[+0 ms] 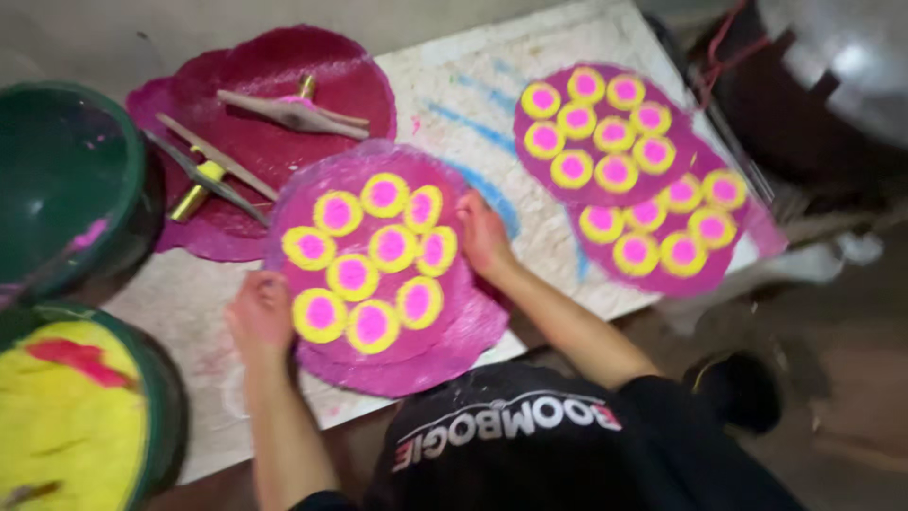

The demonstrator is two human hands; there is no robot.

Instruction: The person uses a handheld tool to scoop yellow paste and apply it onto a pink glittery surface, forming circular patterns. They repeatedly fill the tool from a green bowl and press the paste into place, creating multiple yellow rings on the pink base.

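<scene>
At frame centre, the left hand (258, 315) and right hand (482, 235) lay open, pressing opposite edges of the pink dotted disc (374, 260) on the tabletop (454, 104).

- Single head view, worn on the person's head, looks steeply down at the worktop (567, 237).
- Close range; own forearms enter from the bottom edge.
- Frame tilted, slightly blurred.

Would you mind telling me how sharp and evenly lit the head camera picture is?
Head view: motion blur softens everything, including the left hand, the right hand and the pink disc they touch; the lit table is bright, the right side falls into shadow, and the green bucket is dim.
</scene>
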